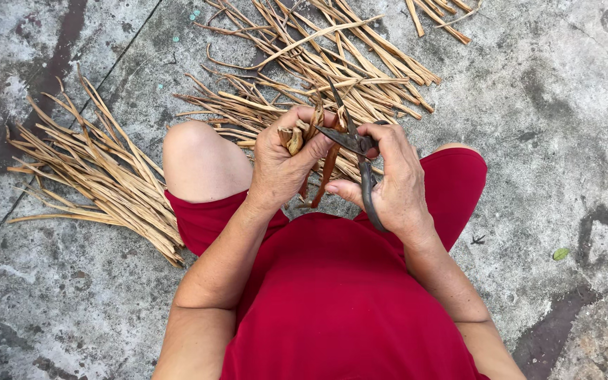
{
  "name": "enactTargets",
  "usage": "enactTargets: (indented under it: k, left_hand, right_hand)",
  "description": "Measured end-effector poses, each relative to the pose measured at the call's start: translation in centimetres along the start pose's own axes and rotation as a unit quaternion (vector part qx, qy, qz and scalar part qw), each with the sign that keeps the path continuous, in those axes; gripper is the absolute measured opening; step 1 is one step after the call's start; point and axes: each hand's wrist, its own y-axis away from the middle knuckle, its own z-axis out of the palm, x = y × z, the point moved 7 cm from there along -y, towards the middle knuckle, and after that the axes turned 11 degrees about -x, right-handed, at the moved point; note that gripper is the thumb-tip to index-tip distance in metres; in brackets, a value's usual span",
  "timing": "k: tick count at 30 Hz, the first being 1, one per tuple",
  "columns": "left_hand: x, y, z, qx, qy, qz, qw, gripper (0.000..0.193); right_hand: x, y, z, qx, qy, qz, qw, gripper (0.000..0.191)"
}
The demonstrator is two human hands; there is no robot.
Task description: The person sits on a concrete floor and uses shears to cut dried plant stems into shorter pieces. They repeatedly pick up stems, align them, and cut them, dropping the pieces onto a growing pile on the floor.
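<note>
1. The left hand (284, 163) is closed around a small bunch of dried stalks (297, 135), with the cut ends poking up above the thumb and fingers.
2. The right hand (388, 181) grips a pair of dark metal scissors (357, 151), fingers wrapped over the handles and the thumb stretched toward the left hand.
3. The scissor blades stand partly open, their tips pointing up and away from the body, right against the held bunch.
4. A reddish strip (326, 176) hangs down between the two hands; it seems to be part of the bunch, though the fingers hide where it joins.
5. The person sits low in red clothing (332, 295), one bare knee (195, 151) raised on the left.
6. Loose piles of the same dry stalks lie on the stained concrete floor (564, 105): one pile (100, 176) to the left, a larger one (325, 70) just beyond the hands.
</note>
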Motion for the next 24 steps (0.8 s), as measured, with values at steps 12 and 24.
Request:
enactTargets:
  k: [12,24]
  left_hand:
    - [-0.8,-0.2,0.5,0.031,0.042,-0.023,0.998,0.011]
    - [-1.6,-0.9,0.4,0.021,0.017,-0.038,0.999,0.011]
  right_hand:
    - [0.3,-0.1,0.6,0.028,-0.008,0.011,1.0,0.076]
    - [3.4,0.2,1.8,0.027,-0.057,0.026,0.998,0.061]
